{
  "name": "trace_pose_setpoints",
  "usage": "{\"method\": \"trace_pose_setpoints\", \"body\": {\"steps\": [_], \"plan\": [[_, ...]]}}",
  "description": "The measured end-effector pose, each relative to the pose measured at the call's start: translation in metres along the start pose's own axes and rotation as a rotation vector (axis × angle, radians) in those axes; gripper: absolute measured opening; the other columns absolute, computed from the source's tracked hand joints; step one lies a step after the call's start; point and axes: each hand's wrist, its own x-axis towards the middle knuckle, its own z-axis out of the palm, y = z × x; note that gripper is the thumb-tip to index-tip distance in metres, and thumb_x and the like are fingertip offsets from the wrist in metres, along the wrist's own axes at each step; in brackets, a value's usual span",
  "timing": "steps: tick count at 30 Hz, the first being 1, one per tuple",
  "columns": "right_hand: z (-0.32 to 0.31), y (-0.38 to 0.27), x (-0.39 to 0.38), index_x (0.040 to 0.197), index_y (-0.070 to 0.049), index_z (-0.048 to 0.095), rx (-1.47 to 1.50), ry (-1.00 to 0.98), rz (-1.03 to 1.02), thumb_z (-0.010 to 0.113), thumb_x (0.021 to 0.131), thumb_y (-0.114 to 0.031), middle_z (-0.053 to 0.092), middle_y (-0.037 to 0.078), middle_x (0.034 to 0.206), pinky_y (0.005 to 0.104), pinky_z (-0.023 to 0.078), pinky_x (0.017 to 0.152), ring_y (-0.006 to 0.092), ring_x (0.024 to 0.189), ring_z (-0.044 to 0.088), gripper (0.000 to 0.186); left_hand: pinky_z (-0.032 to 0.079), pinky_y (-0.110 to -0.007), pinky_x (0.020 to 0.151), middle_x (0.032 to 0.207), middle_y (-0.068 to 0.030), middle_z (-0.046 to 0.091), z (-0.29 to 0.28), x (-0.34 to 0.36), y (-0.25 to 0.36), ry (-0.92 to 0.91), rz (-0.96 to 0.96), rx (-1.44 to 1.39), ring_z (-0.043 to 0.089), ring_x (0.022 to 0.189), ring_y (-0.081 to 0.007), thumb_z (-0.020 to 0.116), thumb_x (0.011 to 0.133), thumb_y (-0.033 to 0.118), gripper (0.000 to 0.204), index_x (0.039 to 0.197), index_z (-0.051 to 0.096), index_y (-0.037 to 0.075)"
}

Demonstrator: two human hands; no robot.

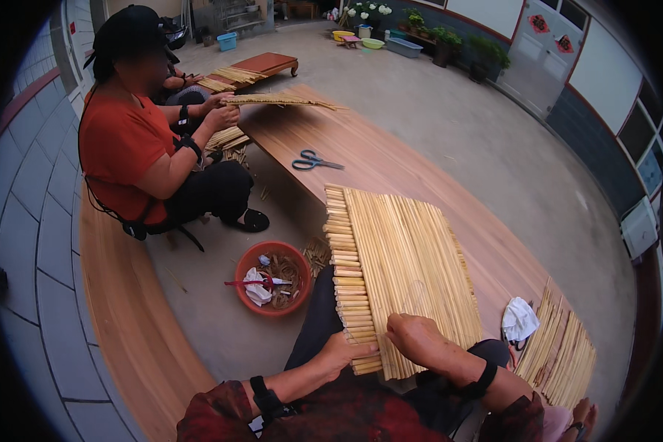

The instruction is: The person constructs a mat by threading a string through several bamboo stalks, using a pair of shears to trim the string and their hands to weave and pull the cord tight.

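A mat of pale straw-coloured reed sticks [412,258] lies over my lap and the bench edge, with a band of short crosswise sticks [346,272] along its left side. My left hand [339,350] grips that band near the lower end, thumb pointing right. Just to the right, my right hand [412,335] is closed on the mat's surface, its fingertips curled down; whatever is between them is hidden. Dark-handled scissors [309,160] lie on the long wooden table [376,162] beyond the mat.
A co-worker in orange [121,147] holds reeds at left; others sit behind and at lower right [582,416]. An orange basin [272,306] of cords stands on the floor. At right lie a white cloth [521,318] and another reed mat [556,346]. A wooden bench [118,295] runs left.
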Motion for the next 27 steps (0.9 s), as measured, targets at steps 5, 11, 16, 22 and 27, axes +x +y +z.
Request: {"method": "trace_pose_setpoints", "body": {"steps": [5, 11, 16, 22, 27], "plan": [[-0.001, -0.001, 0.000, 0.076, -0.001, 0.051, -0.069, -0.089, -0.013, 0.049, 0.080, -0.017, 0.057, 0.018, 0.071, 0.0448, 0.045, 0.060, 0.0351, 0.068, 0.058, 0.016, 0.044, -0.027, 0.081, 0.106, -0.0057, 0.057, -0.002, -0.003, -0.004, 0.006, 0.035, 0.064, 0.055, 0.094, -0.0134, 0.060, 0.081, 0.015, 0.038, 0.114, 0.049, 0.001], [-0.016, 0.004, 0.003, 0.081, 0.000, 0.055, 0.188, 0.316, -0.106, 0.057, 0.077, -0.007, 0.056, 0.014, 0.071, 0.0347, 0.046, 0.062, 0.0287, 0.068, 0.057, 0.009, 0.045, -0.034, 0.063, 0.075, -0.0142, 0.059, -0.020, -0.050, 0.028, 0.189, 0.300, 1.506, 0.057, 0.071, -0.0278, 0.061, 0.078, 0.027, 0.026, 0.078, 0.053, 0.002], [-0.008, 0.005, 0.000, 0.078, 0.001, 0.054, 0.421, 0.054, -0.031, 0.057, 0.076, -0.009, 0.056, 0.019, 0.070, 0.0390, 0.045, 0.060, 0.0350, 0.068, 0.056, 0.010, 0.037, -0.039, 0.088, 0.097, -0.0059, 0.056, -0.008, -0.056, 0.037, -0.128, 1.128, 1.676, 0.051, 0.099, -0.0183, 0.067, 0.068, 0.021, 0.029, 0.090, 0.057, 0.006], [-0.001, 0.002, 0.003, 0.074, 0.000, 0.054, 0.152, -0.054, 0.116, 0.058, 0.074, -0.018, 0.058, 0.022, 0.071, 0.0442, 0.044, 0.063, 0.0379, 0.072, 0.057, 0.019, 0.035, -0.043, 0.091, 0.113, -0.0053, 0.052, -0.003, -0.022, 0.008, -0.259, 1.239, 1.860, 0.047, 0.108, -0.0177, 0.050, 0.076, 0.015, 0.028, 0.102, 0.057, 0.008], [0.008, 0.005, 0.008, 0.077, -0.001, 0.055, 0.214, -0.085, 0.157, 0.054, 0.074, -0.016, 0.059, 0.020, 0.071, 0.0433, 0.045, 0.063, 0.0367, 0.070, 0.058, 0.015, 0.040, -0.042, 0.086, 0.101, -0.0098, 0.058, -0.008, -0.005, 0.000, -0.188, 1.385, 1.782, 0.054, 0.100, -0.0210, 0.050, 0.072, 0.014, 0.027, 0.097, 0.059, 0.005]]}}
